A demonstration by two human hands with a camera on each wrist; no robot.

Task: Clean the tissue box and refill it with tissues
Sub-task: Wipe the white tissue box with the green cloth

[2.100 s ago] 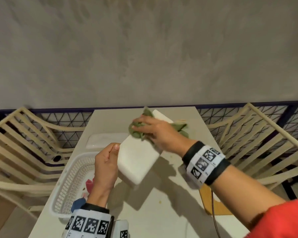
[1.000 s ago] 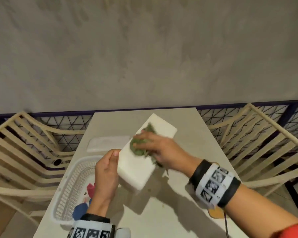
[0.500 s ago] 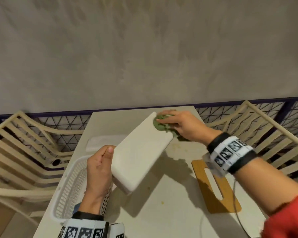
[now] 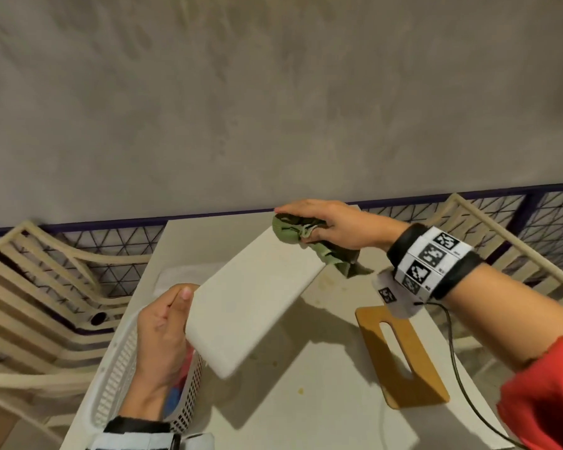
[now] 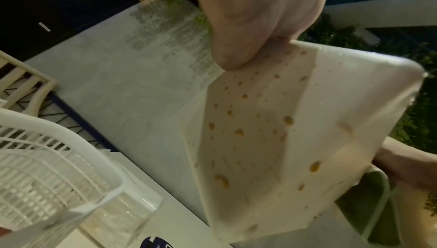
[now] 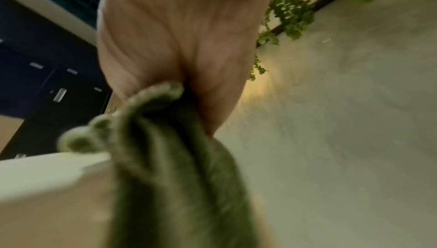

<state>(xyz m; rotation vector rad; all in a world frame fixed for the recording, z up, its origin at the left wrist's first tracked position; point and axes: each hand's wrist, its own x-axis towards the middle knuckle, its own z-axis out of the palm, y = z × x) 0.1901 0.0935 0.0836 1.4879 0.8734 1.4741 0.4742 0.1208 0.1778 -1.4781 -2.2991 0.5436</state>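
Note:
My left hand [image 4: 165, 323] grips the near end of the white tissue box [image 4: 251, 300] and holds it tilted above the table, far end raised. The left wrist view looks into the box's open inside [image 5: 248, 136], which is speckled with yellow-brown spots; the thumb [image 5: 236, 27] pinches its wall. At the box's far end my right hand [image 4: 322, 224] holds a bunched green cloth [image 4: 293, 233] against the top corner. The cloth [image 6: 170, 168] fills the right wrist view, hanging from the palm. A flat white tissue pack [image 4: 179, 274] lies on the table behind the box.
A white slotted basket [image 4: 117, 378] with red and blue items stands at the table's left front. A wooden lid with a slot [image 4: 403, 355] lies flat at the right. Cream slatted chairs [image 4: 36, 287] flank the beige table [image 4: 306, 401]; a grey wall rises behind.
My right hand has wiped the cloth from the middle of the box up to its far corner. The left hand has tilted the box further, and the wooden lid has come into view.

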